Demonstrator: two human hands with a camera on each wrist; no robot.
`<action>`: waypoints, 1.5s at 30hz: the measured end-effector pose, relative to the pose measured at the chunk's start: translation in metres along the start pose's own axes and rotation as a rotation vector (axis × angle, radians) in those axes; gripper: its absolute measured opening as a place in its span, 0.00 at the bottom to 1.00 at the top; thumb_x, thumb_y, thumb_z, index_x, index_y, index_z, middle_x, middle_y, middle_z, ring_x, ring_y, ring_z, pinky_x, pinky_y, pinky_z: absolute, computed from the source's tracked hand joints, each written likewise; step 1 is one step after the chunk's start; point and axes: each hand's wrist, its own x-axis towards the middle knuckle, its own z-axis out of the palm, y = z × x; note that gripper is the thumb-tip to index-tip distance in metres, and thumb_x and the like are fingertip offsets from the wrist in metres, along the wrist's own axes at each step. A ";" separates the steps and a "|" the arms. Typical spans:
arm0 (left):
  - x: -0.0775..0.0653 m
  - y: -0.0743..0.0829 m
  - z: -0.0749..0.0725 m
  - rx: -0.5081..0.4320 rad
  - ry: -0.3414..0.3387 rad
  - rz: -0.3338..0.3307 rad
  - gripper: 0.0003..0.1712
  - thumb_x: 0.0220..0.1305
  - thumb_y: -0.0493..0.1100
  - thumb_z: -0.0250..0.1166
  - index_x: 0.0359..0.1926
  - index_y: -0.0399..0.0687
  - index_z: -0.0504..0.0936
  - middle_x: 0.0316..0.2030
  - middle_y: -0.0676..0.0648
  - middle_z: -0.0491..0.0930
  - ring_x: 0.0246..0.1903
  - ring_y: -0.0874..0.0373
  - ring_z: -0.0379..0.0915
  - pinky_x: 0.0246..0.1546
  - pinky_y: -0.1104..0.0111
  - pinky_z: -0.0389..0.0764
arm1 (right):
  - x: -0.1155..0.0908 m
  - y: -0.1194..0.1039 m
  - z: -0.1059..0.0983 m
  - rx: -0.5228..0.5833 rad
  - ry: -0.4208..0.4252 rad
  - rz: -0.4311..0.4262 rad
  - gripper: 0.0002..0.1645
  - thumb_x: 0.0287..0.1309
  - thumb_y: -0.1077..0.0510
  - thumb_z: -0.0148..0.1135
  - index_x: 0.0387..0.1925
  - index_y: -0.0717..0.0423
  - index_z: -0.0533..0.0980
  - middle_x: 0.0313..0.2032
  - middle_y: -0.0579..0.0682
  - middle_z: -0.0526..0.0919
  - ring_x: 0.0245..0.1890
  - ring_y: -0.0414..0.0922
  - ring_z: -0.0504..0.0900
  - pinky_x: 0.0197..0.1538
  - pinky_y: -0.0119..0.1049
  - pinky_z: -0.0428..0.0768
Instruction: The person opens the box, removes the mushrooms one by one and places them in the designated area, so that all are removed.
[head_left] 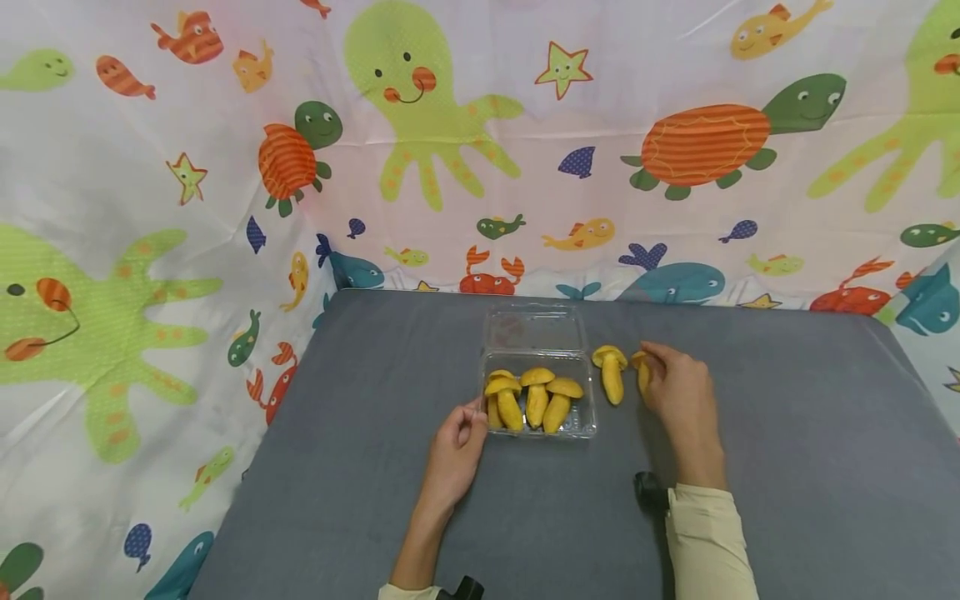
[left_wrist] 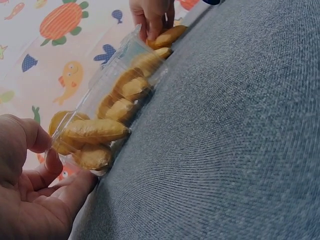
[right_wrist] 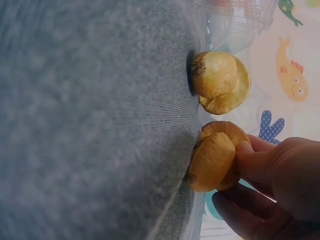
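A clear plastic clamshell box (head_left: 590, 421) lies with its lid (head_left: 534, 329) folded back, away from the person. Several yellow mushrooms (head_left: 537, 392) are inside it, caps toward the lid. The left hand (head_left: 457, 446) pinches the box's left side between thumb and fingers, seen closer in the left wrist view. Just right of the box, one mushroom (head_left: 612, 379) rests on the cloth. Beyond that, the right hand (head_left: 684, 400) pinches another mushroom (right_wrist: 214, 159) by its cap; in the right wrist view its stem appears to touch the cloth. The fingers partly cover this mushroom in the head view.
Grey cloth (head_left: 360, 400) covers the table. Behind and to the left hangs a curtain (head_left: 480, 125) printed with sea animals. Small black devices (head_left: 649, 492) are worn at both wrists, by the pale sleeves (head_left: 708, 542).
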 end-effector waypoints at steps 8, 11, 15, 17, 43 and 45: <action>0.002 -0.002 0.000 -0.010 0.011 0.027 0.12 0.80 0.45 0.62 0.38 0.43 0.79 0.63 0.42 0.82 0.52 0.55 0.78 0.47 0.69 0.75 | 0.002 0.005 0.002 -0.019 -0.017 -0.007 0.17 0.78 0.62 0.56 0.61 0.56 0.83 0.54 0.67 0.86 0.47 0.71 0.84 0.49 0.66 0.79; 0.002 -0.002 -0.001 -0.015 0.007 0.034 0.12 0.81 0.45 0.62 0.38 0.44 0.79 0.65 0.43 0.81 0.59 0.51 0.78 0.52 0.64 0.76 | 0.003 0.004 0.001 -0.007 0.006 -0.026 0.16 0.78 0.62 0.56 0.59 0.56 0.84 0.53 0.67 0.87 0.46 0.70 0.85 0.48 0.66 0.80; 0.001 -0.002 0.000 -0.016 -0.003 0.031 0.11 0.81 0.45 0.61 0.38 0.45 0.80 0.67 0.44 0.80 0.68 0.52 0.74 0.61 0.57 0.75 | 0.002 0.004 -0.001 -0.001 0.018 -0.015 0.16 0.79 0.61 0.57 0.59 0.56 0.85 0.53 0.66 0.87 0.48 0.70 0.85 0.49 0.66 0.80; 0.002 -0.002 0.001 -0.026 -0.008 0.036 0.11 0.81 0.44 0.61 0.38 0.44 0.79 0.67 0.43 0.80 0.69 0.50 0.72 0.64 0.53 0.74 | 0.001 0.004 -0.001 -0.005 0.013 -0.005 0.16 0.79 0.61 0.56 0.59 0.56 0.84 0.54 0.66 0.87 0.49 0.70 0.85 0.50 0.66 0.80; 0.000 0.000 0.001 -0.027 -0.008 0.031 0.11 0.81 0.44 0.60 0.38 0.44 0.79 0.67 0.43 0.79 0.70 0.51 0.72 0.62 0.54 0.75 | -0.019 -0.080 -0.001 0.134 -0.125 -0.353 0.23 0.72 0.61 0.68 0.66 0.54 0.81 0.62 0.61 0.84 0.37 0.57 0.89 0.50 0.58 0.84; 0.001 0.000 0.002 -0.022 -0.005 0.031 0.11 0.81 0.44 0.60 0.38 0.44 0.79 0.67 0.44 0.79 0.69 0.51 0.72 0.60 0.56 0.75 | -0.021 -0.088 0.006 0.161 -0.166 -0.419 0.24 0.71 0.60 0.69 0.66 0.54 0.80 0.63 0.59 0.84 0.58 0.60 0.85 0.59 0.60 0.81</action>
